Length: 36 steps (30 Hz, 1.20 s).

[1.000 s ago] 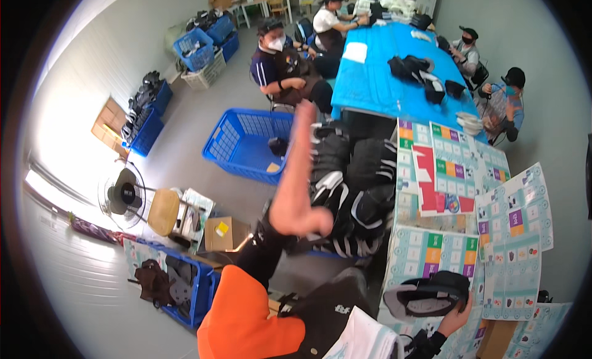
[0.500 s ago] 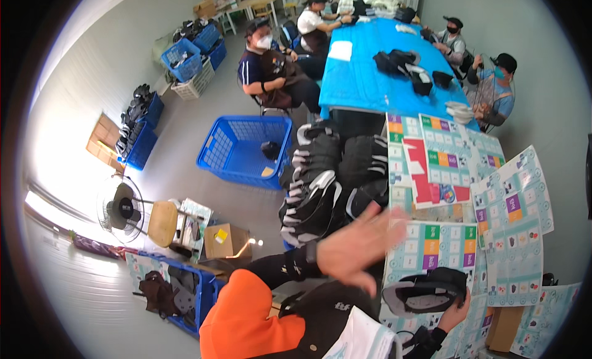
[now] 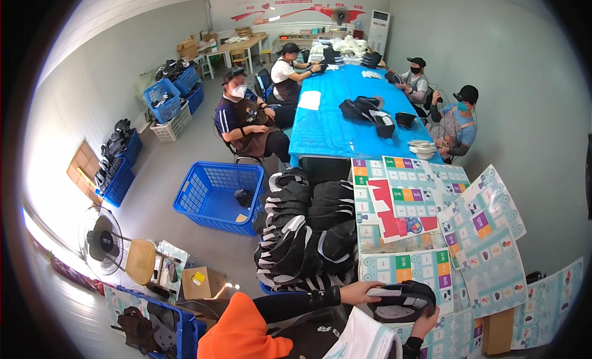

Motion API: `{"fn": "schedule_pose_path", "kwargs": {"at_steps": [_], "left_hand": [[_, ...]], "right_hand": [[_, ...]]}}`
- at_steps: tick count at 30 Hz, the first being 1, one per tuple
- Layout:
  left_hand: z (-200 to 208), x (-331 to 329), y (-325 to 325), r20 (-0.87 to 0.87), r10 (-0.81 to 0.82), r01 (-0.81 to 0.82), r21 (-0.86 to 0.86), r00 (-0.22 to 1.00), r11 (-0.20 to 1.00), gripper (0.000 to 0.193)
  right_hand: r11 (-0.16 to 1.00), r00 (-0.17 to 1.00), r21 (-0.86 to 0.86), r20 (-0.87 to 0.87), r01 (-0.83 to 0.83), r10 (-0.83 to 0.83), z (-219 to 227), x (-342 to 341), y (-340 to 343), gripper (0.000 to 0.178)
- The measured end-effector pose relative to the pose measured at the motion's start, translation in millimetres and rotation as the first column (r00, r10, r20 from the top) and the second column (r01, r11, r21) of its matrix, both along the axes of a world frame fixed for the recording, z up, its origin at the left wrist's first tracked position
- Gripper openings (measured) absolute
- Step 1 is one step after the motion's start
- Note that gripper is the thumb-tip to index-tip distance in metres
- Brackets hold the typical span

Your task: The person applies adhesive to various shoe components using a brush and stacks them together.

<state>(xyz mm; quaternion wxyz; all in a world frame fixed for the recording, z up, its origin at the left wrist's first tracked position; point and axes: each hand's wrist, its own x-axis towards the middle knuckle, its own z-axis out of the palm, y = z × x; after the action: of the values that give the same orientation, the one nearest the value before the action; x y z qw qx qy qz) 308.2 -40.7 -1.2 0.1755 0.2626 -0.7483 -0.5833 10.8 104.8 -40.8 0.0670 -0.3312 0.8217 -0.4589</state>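
Observation:
Both hands hold a black cap (image 3: 402, 302) in front of me, its grey-lined inside turned partly toward me. My left hand (image 3: 359, 292) grips the cap's left end, where a pale edge shows. At the opposite end my right hand (image 3: 425, 322) has its fingers closed around the lower right side. Beneath the cap lie printed sheets (image 3: 385, 269) with coloured squares. A tall pile of black caps with white and grey parts (image 3: 290, 235) stands just left of the sheets.
A blue-covered table (image 3: 333, 121) stretches ahead, with several people seated along it and black pieces on top. Left of the cap pile stands a blue crate (image 3: 216, 198). Farther left are a fan (image 3: 102, 242), a wooden stool (image 3: 140, 260) and a cardboard box (image 3: 203, 283).
My left hand, spread in the air beside the cap before, has come down and taken hold of its left end. The view has tilted up, showing the far wall.

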Motion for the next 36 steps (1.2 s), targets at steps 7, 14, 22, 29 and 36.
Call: {"fn": "schedule_pose_path", "kwargs": {"at_steps": [7,14,22,29,36], "left_hand": [[50,14,-19,-0.264,0.202,-0.14,0.235,0.943,0.962,0.067],[136,149,-67,-0.473,0.856,-0.612,-0.746,0.208,-0.264,0.073],[60,173,-42,-0.098,0.332,-0.339,-0.07,0.938,0.938,0.076],[-10,147,-43,0.285,0.278,-0.247,-0.141,0.917,0.959,0.074],[33,252,-68,-0.644,0.765,-0.585,0.623,-0.005,0.52,0.055]], "right_hand": [[0.996,0.968,-0.047,0.244,0.075,-0.061,-62,-35,23,0.039],[0.947,0.757,-0.191,0.649,0.257,-0.074,-29,-40,45,0.041],[0.919,0.639,-0.236,0.769,0.314,-0.021,-31,-29,52,0.048],[0.927,0.635,-0.272,0.771,0.258,0.049,-24,-14,30,0.052],[0.925,0.674,-0.311,0.733,0.218,0.087,-48,-40,43,0.05]]}}
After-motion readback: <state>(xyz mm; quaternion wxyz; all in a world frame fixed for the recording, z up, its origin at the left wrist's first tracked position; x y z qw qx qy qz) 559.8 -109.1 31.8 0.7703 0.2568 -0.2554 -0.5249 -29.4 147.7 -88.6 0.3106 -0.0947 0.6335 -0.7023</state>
